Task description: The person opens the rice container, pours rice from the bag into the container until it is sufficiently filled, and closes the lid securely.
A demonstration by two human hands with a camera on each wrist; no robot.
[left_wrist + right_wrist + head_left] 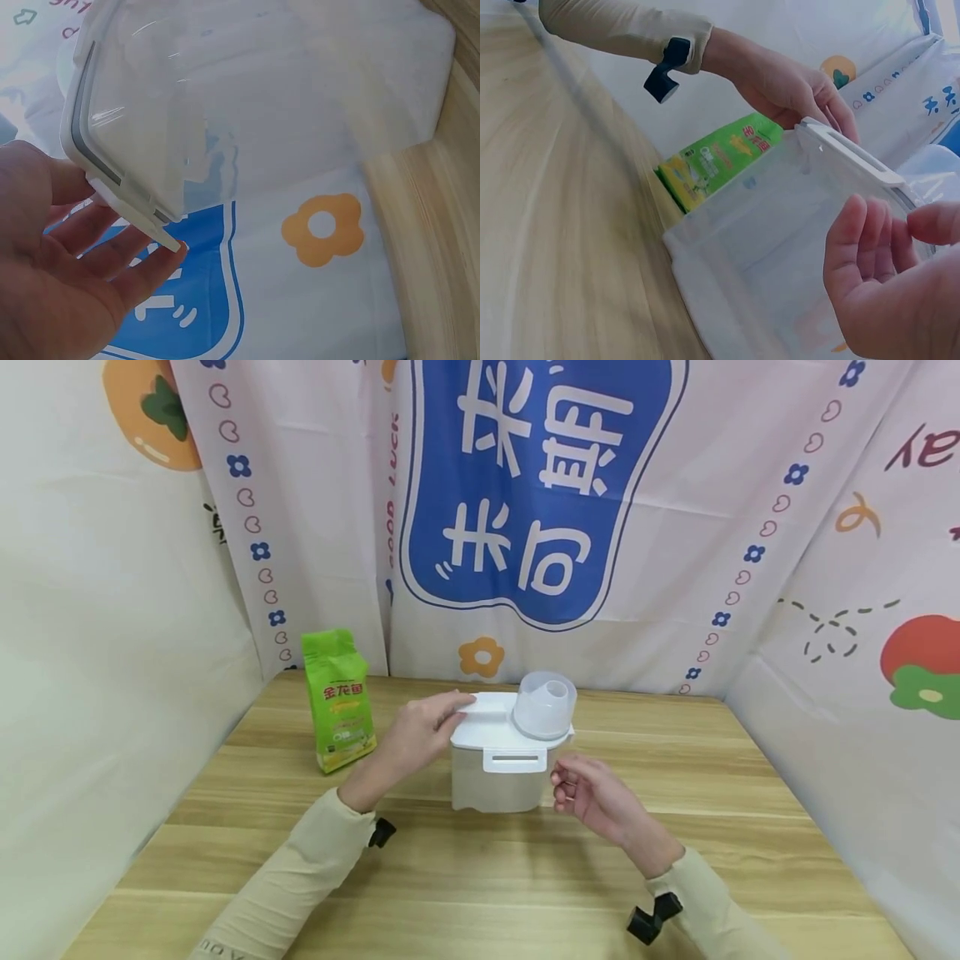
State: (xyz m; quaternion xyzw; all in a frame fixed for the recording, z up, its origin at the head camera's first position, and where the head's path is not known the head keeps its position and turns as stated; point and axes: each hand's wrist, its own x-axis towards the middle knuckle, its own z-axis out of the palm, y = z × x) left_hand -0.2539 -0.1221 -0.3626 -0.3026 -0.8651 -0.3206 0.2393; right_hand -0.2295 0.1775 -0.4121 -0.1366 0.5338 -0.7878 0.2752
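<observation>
Box (495, 787) sits longways left-to-right on the counter (450, 877). Left grip (415, 732) is closer, straightish fingers touching its lid (483, 720); right grip (596, 797) hangs just right of the box, loosely curled, holding nothing.

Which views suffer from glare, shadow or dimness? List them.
Head: bright and fairly even, with soft shadows on the tabletop; left wrist: dimmer, with pale glare streaks on the clear container, the backdrop hazy through it; right wrist: also dimmer, the green bag duller than in the head view.
</observation>
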